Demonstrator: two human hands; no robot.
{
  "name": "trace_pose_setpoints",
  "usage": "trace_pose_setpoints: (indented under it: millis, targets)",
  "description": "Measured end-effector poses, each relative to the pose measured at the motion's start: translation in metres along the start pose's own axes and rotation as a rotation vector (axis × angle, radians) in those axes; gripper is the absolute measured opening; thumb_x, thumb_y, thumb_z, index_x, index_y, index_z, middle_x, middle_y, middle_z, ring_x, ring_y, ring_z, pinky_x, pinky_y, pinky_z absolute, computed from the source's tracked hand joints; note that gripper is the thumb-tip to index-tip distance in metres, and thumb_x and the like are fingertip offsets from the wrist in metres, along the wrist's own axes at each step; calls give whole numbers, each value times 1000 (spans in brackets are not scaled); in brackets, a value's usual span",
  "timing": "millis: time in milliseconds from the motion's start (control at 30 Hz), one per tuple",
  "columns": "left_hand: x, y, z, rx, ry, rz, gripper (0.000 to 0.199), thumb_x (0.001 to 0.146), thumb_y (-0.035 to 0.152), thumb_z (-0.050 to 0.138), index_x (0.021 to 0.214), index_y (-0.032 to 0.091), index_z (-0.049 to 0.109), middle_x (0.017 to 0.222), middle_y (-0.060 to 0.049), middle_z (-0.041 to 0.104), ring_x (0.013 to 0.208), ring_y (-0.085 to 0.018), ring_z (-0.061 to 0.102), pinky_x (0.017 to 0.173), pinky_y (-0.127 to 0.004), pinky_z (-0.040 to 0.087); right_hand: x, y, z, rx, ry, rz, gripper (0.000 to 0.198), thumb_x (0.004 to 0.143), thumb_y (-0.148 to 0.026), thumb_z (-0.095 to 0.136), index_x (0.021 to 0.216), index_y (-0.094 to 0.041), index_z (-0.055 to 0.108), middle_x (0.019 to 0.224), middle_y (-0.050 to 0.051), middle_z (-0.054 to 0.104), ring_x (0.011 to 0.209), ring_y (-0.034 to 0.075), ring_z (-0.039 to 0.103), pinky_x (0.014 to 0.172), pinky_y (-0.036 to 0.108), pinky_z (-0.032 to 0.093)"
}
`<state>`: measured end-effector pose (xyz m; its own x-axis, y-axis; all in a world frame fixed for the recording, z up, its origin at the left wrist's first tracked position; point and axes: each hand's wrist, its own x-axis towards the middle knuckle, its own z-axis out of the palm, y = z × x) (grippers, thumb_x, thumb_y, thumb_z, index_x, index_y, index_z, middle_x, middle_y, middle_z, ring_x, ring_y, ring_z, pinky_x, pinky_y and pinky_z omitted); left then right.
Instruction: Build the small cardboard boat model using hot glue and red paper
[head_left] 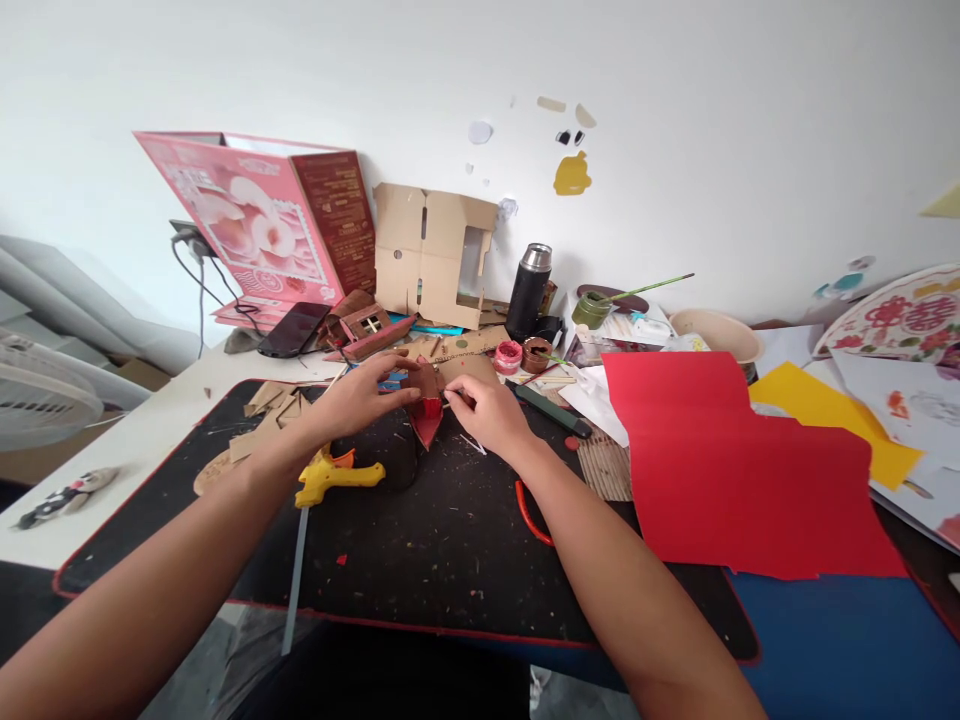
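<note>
A small cardboard boat (426, 408) with a red pointed end and a brown upper part sits on the black mat, between my hands. My left hand (365, 396) reaches over its left side, the thumb and fingertips against the brown part. From the right, my right hand (486, 412) is closed in a pinch beside the boat, on a tiny dark piece I cannot make out. A yellow hot glue gun (339, 478) lies below my left hand, a grey glue stick (297, 580) extending from it. Thin white sticks (472, 443) lie near my right hand.
Cardboard scraps (274, 410) lie left on the mat (450, 560). Behind are another brown model (375, 330), paint jars (508, 355) and a black thermos (529, 295). A green cutter (551, 410) and red sheet (720, 470) are rightward. An orange-red handle (531, 518) lies beside my right forearm.
</note>
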<state>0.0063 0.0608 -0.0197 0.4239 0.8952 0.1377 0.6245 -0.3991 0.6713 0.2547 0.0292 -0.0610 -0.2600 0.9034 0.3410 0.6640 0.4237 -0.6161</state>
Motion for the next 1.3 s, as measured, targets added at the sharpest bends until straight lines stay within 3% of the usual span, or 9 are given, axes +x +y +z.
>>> trace_pose_setpoints:
  millis: [233, 533, 800, 967, 1100, 1300]
  targets:
    - [-5, 10, -3, 50, 26, 65, 33, 92, 53, 66, 102, 24, 77, 115, -9, 79, 115, -32, 72, 104, -50, 59, 0, 2, 1, -10, 1, 2, 14, 105, -29, 66, 106, -24, 79, 79, 0, 76, 68, 17, 63, 67, 27, 36]
    - [-1, 8, 3, 144, 22, 210, 25, 97, 46, 63, 95, 25, 77, 101, -7, 79, 101, -29, 71, 96, -45, 57, 0, 0, 1, -17, -17, 9, 13, 105, -28, 67, 107, -24, 79, 78, 0, 76, 67, 17, 63, 66, 27, 34]
    - [1, 6, 5, 152, 24, 245, 27, 99, 46, 63, 96, 25, 78, 99, -7, 77, 97, -28, 70, 90, -41, 57, -2, -4, 2, -46, -67, 9, 18, 107, -31, 66, 119, -26, 79, 84, 1, 80, 75, 19, 70, 70, 28, 41]
    - [0, 8, 5, 172, 9, 225, 31, 101, 49, 60, 97, 25, 78, 100, -8, 77, 98, -28, 70, 94, -43, 57, -3, -6, 0, -60, -116, -21, 27, 108, -30, 64, 133, -27, 76, 104, 5, 85, 89, 22, 77, 79, 30, 48]
    - [0, 7, 5, 187, 2, 218, 31, 101, 48, 58, 97, 25, 78, 102, -8, 78, 102, -29, 70, 97, -45, 57, -3, -6, 1, -50, -127, -46, 28, 109, -29, 63, 134, -28, 75, 117, 6, 85, 95, 23, 78, 82, 31, 50]
    - [3, 2, 5, 219, -25, 222, 30, 102, 46, 59, 95, 25, 78, 104, -9, 77, 105, -29, 69, 99, -46, 58, -3, -7, 2, -75, -137, -37, 30, 109, -29, 63, 137, -29, 75, 118, 7, 84, 96, 23, 79, 84, 31, 51]
